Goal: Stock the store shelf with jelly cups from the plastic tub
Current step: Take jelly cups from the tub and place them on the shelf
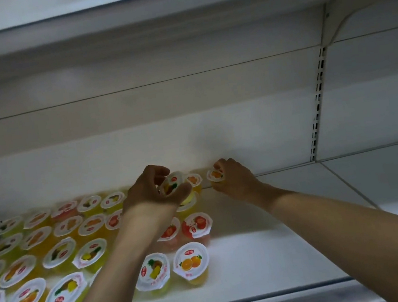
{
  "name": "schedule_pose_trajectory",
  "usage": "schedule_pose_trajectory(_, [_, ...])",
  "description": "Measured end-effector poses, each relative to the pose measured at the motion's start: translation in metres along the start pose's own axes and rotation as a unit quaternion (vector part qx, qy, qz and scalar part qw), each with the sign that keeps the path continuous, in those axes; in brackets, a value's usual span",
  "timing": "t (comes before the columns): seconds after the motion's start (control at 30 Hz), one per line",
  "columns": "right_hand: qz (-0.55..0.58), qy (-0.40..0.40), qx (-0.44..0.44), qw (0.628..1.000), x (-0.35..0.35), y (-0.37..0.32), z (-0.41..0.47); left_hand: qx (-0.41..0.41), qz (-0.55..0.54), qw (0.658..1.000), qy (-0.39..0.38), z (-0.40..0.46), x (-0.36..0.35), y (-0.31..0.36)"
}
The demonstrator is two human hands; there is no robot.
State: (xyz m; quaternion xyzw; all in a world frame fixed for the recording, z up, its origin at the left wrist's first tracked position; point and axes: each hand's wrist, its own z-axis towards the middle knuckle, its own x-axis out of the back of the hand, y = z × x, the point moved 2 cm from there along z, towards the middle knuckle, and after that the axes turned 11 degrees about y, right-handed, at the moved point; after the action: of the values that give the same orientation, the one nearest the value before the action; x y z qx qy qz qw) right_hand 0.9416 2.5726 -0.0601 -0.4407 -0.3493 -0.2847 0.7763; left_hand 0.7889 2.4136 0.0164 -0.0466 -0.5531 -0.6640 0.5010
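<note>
Left half of the shelf (270, 250) is already filled: jelly cups (61, 252) standing upright in rough rows, foil lids up, packed nearly touching from the near edge to the back wall, presumably so the fruit labels read from the aisle. At the block's right edge, near side, sit a pineapple-lid cup (153, 271) and an orange-lid cup (191, 260), with a red-lid cup (196, 224) just behind them. Left hand (155, 192) is up at the far row, fingers curled around a pineapple cup (171, 183) that's tilted toward the camera, so it's clamped on it and not yet set flat; looks like it's going into the gap at the back, beside an orange cup (193, 179) already standing there. Right hand (232, 180) is just right of that, fingers closed on another orange-lid cup (215, 175) at the back wall, starting the next column. Working far-to-near makes sense: no reaching over finished rows. Right half of the shelf is bare, so I'd say roughly half done. Plastic tub isn't in view. Risk: forearms pass just above the near cups and could knock them.
</note>
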Motion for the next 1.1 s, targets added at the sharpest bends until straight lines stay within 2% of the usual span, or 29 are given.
schedule_pose_trajectory(0.13, [0.039, -0.004, 0.000, 0.999, 0.010, 0.002, -0.011, -0.017, 0.020, 1.000, -0.016, 0.004, -0.005, 0.004])
schedule_pose_trajectory(0.27, [0.085, 0.060, -0.007, 0.995, 0.032, 0.007, -0.033, -0.056, 0.044, 0.997, -0.029, 0.010, -0.016, 0.011])
schedule_pose_trajectory(0.37, [0.079, 0.081, -0.001, 0.994, 0.047, 0.008, -0.050, -0.087, 0.079, 0.992, -0.048, 0.013, -0.036, 0.020])
schedule_pose_trajectory(0.53, [0.091, 0.101, 0.008, 0.991, 0.072, 0.011, -0.073, -0.159, 0.200, 0.965, -0.055, 0.022, -0.077, 0.014])
schedule_pose_trajectory(0.67, [0.101, 0.121, 0.010, 0.987, 0.086, 0.017, -0.086, -0.182, 0.256, 0.947, -0.062, 0.026, -0.094, 0.003])
schedule_pose_trajectory(0.93, [0.087, 0.123, 0.016, 0.988, 0.096, 0.026, -0.102, -0.195, 0.290, 0.934, -0.073, 0.027, -0.098, 0.004])
schedule_pose_trajectory(1.03, [0.053, 0.111, 0.023, 0.992, 0.095, 0.027, -0.106, -0.212, 0.316, 0.920, -0.096, 0.020, -0.090, 0.014])
schedule_pose_trajectory(1.1, [0.016, 0.104, 0.026, 0.994, 0.097, 0.029, -0.109, -0.225, 0.297, 0.925, -0.082, 0.009, -0.080, 0.025])
